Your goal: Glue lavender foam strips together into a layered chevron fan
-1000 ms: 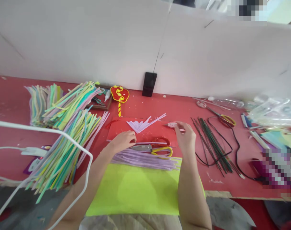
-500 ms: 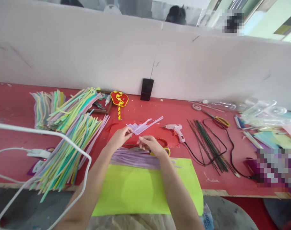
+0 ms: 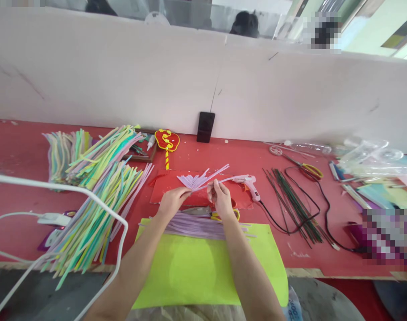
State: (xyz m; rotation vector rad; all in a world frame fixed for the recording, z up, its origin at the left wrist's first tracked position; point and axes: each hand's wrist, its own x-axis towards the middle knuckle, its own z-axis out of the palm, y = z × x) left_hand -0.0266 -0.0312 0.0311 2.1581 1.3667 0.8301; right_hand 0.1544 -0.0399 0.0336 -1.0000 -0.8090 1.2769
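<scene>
A V-shaped piece of lilac pipe cleaners [image 3: 194, 180] rises above the red board [image 3: 159, 192]. My left hand [image 3: 174, 203] is closed in a pinch on its lower tip. Just to the right, my right hand [image 3: 220, 196] pinches a single lilac pipe cleaner [image 3: 232, 179], which runs from the piece toward the pink glue gun [image 3: 248, 183]. Scissors [image 3: 198, 211] with orange-and-yellow handles lie beneath my hands, partly hidden by the right one. Nearer me, a bundle of lilac pipe cleaners [image 3: 198, 226] rests on a yellow-green sheet [image 3: 193, 267].
Colourful pipe cleaner bundles [image 3: 89, 214] fill the left side, crossed by a white cable [image 3: 103, 207]. A red-and-yellow ornament [image 3: 168, 141] and a black phone [image 3: 205, 127] are at the back. Dark green stems [image 3: 295, 205], a black cord [image 3: 320, 191] and clear plastic bottles [image 3: 371, 160] lie right.
My right hand has moved up and right and now draws a lilac pipe cleaner out sideways. My left hand has shifted slightly right with the V-shaped piece, whose strands look more spread.
</scene>
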